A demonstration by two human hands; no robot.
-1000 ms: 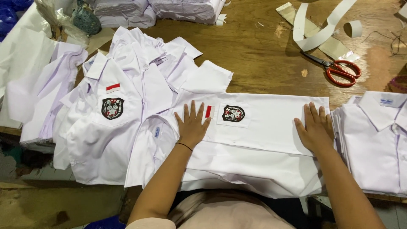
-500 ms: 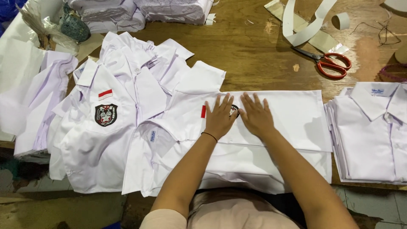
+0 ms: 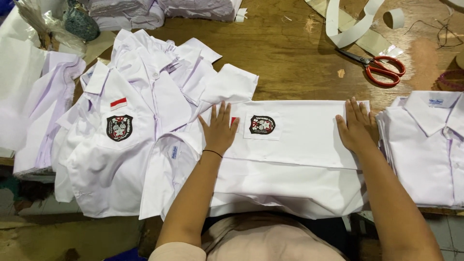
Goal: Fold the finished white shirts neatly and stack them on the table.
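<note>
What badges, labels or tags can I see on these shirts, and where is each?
Shield badge: dark, red and white, on the pocket of the shirt being flattened, beside the left hand.
Second shield badge: same colours, on the unfolded shirt at left.
Flag patch: small red-and-white rectangle above that badge.
Collar label: small, white and blue, on the folded stack at right.

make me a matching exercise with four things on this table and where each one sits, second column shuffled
Things:
1. red-handled metal scissors
2. left hand
3. right hand
4. neat stack of folded white shirts

Places:
A. flat on the right end of the white shirt being folded
B. far right edge of the wooden table
C. on the bare wood at the upper right
D. just left of the dark pocket badge

Pairs: 1-C, 2-D, 3-A, 4-B
</note>
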